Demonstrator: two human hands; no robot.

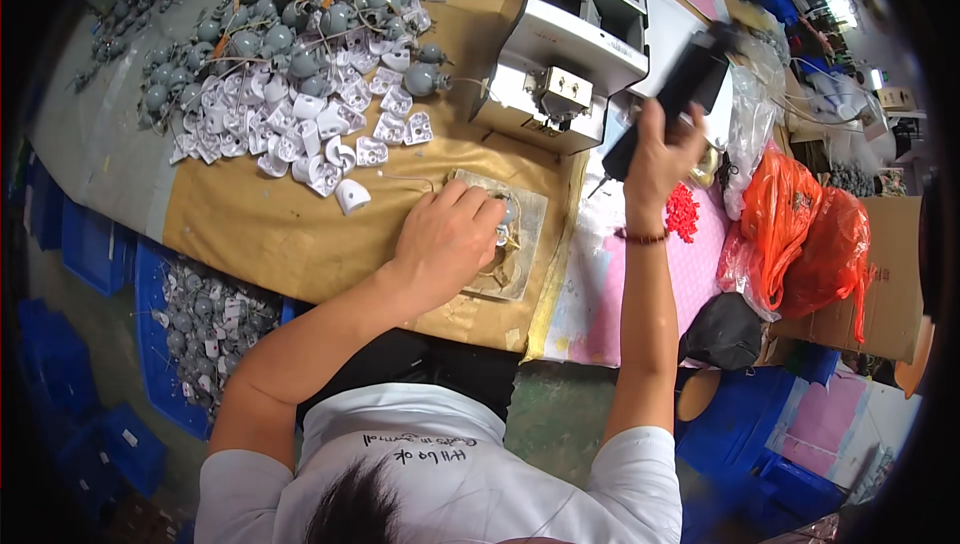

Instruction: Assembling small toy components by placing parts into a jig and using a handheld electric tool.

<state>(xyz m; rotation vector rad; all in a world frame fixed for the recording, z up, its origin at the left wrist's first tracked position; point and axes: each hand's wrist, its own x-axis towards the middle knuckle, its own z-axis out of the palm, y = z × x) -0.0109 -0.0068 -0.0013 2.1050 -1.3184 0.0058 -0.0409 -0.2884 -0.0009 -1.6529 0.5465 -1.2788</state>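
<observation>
My left hand (450, 242) is closed, its fingertips pressed down on a small grey rounded part with a bit of white (507, 212). That part sits in a flat square fixture block (519, 282) with a round recess, near the table's front edge. The fingers hide much of it. Higher and to the right, my right hand (662, 152) is wrapped round a black electric screwdriver (692, 76). It is held tilted, with its thin bit pointing down to the left, apart from the block. The tool's upper end is smeared by motion.
Left of the block lie many white plastic caps (330, 129) and grey ball-shaped parts (330, 19). A box-shaped machine (575, 34) stands beyond it. Right are red small pieces (682, 214) and orange bags (790, 229). A blue bin (165, 344) holds more parts below the left edge.
</observation>
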